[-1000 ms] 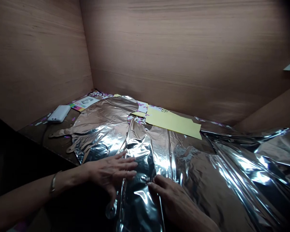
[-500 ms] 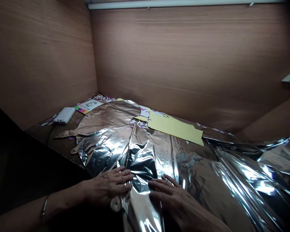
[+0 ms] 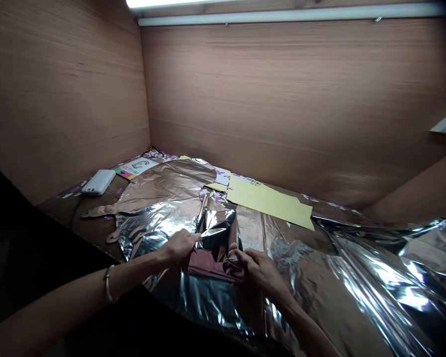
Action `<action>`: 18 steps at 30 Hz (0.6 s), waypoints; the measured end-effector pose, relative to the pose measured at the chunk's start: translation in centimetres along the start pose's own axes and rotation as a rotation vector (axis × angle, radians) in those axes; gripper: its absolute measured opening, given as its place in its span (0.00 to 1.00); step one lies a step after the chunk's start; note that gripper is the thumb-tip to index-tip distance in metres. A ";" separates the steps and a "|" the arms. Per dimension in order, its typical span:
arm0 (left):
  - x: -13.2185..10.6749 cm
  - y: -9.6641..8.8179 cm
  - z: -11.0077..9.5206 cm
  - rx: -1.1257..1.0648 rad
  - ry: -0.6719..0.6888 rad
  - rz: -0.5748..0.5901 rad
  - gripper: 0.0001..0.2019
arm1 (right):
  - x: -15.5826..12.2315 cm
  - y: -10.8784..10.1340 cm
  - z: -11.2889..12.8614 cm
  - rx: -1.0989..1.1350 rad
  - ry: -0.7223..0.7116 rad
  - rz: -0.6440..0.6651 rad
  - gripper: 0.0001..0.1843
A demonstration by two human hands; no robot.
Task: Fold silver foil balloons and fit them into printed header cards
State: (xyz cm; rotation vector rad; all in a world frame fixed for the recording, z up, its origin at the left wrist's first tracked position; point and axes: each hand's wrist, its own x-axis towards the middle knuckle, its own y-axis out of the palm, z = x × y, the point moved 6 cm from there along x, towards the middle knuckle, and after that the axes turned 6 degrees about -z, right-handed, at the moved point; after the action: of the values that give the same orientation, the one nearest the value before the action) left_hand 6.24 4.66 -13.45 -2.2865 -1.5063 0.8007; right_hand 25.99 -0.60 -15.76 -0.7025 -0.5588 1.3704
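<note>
A flat, shiny foil balloon (image 3: pixel 167 181), copper and silver with small holed tabs at its left edge, is spread across the tabletop. Its near part is folded up and over, and a dull reddish-brown patch (image 3: pixel 208 265) shows between my hands. My left hand (image 3: pixel 182 245) pinches the fold's left side, fingers closed on the foil. On the fold's right side, my right hand (image 3: pixel 260 267) has its thumb and fingers closed round a bunched bit of the same foil. What lies under the fold is hidden.
A white power bank (image 3: pixel 99 182) and a printed card (image 3: pixel 137 167) lie at the left. Behind the foil is a yellow paper sheet (image 3: pixel 271 201). More crumpled foil (image 3: pixel 401 277) covers the right. Wooden panels (image 3: pixel 282 109) close off the back and sides.
Both hands lay flat on the foil with fingers spread; now they grip it. The near foil strip has been lifted and folded away from me. The view has tilted up slightly.
</note>
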 end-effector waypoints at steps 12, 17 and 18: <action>2.4 0.3 1.2 0.181 -0.115 -0.068 0.15 | -0.1 0.7 3.3 -0.499 -0.243 -0.302 0.18; -0.4 -1.1 -1.3 0.382 0.229 -0.301 0.21 | -0.5 2.3 3.6 -0.534 -0.674 -0.202 0.19; -1.3 -0.7 -1.9 0.443 0.390 -0.265 0.26 | -0.7 2.4 3.3 -0.526 -0.669 -0.167 0.20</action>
State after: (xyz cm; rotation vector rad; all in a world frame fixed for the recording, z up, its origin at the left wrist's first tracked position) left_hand 6.45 3.90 -11.20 -1.7494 -1.2653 0.5108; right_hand 21.87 -0.78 -15.24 -0.5786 -1.5148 1.2949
